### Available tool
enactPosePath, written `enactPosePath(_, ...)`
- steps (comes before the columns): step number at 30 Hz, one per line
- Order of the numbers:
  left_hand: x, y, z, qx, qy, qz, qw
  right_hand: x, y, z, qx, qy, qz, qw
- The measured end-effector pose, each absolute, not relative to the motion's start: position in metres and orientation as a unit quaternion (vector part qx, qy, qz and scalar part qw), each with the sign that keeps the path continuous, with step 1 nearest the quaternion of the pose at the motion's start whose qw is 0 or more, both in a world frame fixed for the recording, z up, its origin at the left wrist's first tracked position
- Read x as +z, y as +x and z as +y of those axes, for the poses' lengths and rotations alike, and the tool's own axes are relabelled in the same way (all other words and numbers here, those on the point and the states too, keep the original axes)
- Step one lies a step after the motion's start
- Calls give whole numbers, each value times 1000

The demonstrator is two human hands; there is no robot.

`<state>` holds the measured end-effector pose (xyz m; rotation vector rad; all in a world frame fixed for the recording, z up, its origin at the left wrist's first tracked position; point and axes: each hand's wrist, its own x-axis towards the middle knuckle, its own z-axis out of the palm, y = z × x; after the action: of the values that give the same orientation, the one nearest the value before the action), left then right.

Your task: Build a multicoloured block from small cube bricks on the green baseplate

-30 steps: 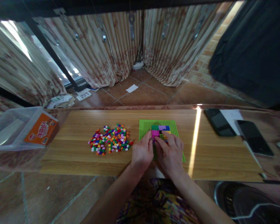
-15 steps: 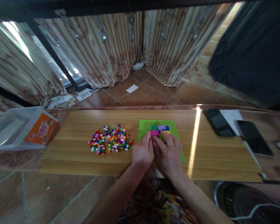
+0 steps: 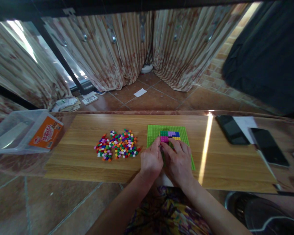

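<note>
A green studded baseplate (image 3: 152, 130) lies on the board, bearing a block of small toy bricks (image 3: 171, 133) in green, lilac, blue, magenta and yellow. My left hand (image 3: 151, 159) is closed, thumb and forefinger pinched at the block's left edge beside the magenta bricks. Curled over the block's near side is my right hand (image 3: 179, 160), its thumb and forefinger meeting close to the left fingertips. What sits between the fingers is too small and covered to make out. The hands hide the near part of the block. Left of them spreads a pile of loose bricks (image 3: 123, 145) in many colours.
A clear plastic tub (image 3: 19, 130) with an orange label stands at the left end. Two dark phones (image 3: 231, 130) and white paper (image 3: 245, 125) lie toward the right end of the wooden board (image 3: 88, 171). Curtains (image 3: 122, 52) hang beyond the table.
The view has shifted slightly, so everything sits a little further right. Both hands stay at the same place on the brick block, with hardly any finger movement.
</note>
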<state>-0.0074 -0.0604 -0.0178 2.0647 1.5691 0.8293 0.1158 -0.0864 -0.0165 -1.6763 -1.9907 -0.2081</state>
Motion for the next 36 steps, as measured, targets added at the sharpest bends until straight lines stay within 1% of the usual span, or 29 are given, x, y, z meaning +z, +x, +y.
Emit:
enactPosePath(6,-15,-7,-61,297,740,565,214,-18,116,-86,-76,-617,-742,251)
enactPosePath(9,-16,-11,-63,310,737,557,225,-17,116,-85,-74,-624,-732,261)
enactPosePath(13,-20,-34,-67,351,712,561,235,-16,120,-89,-68,-633,-699,326)
enactPosePath(17,-22,-76,-70,380,681,584,225,-16,131,-99,-67,-627,-667,397)
enactPosePath(20,-20,-113,-68,388,659,616,191,-21,143,-109,-52,-623,-657,420)
enactPosePath(23,-15,-147,-61,371,634,668,121,-30,154,-118,-52,-636,-642,425)
enactPosePath(28,-7,-180,-37,293,620,727,19,-38,167,-126,-41,-660,-617,427)
enactPosePath(31,-5,-187,-22,244,633,735,-3,-37,167,-126,-32,-664,-611,430)
enactPosePath(36,-7,-201,-13,204,640,740,-17,-38,164,-125,-31,-654,-620,433)
